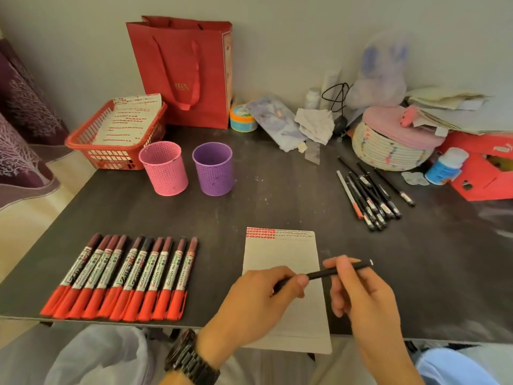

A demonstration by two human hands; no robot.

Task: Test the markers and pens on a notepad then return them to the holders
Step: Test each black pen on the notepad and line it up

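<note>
One wide-angle head camera looks forward and down across the desk (277,195) to the wall (305,37). It sits close: the left hand (255,301) and right hand (363,293) fill the lower frame.

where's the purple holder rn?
Head view, left of centre: the purple holder stands upright just right of the pink holder, apart from it, in front of the red gift bag.

Clearance around the pen (327,273) gripped between the left hand (258,304) and right hand (361,295).
Beyond the grip, bare table (277,201) runs up to the pink holder (164,169) and purple holder (213,169), which stand just apart. Left of the grip, a row of red-capped markers (122,276) fills the near edge. Beyond and right, loose pens (369,195) lie clustered, with bare table between them and the grip.
</note>
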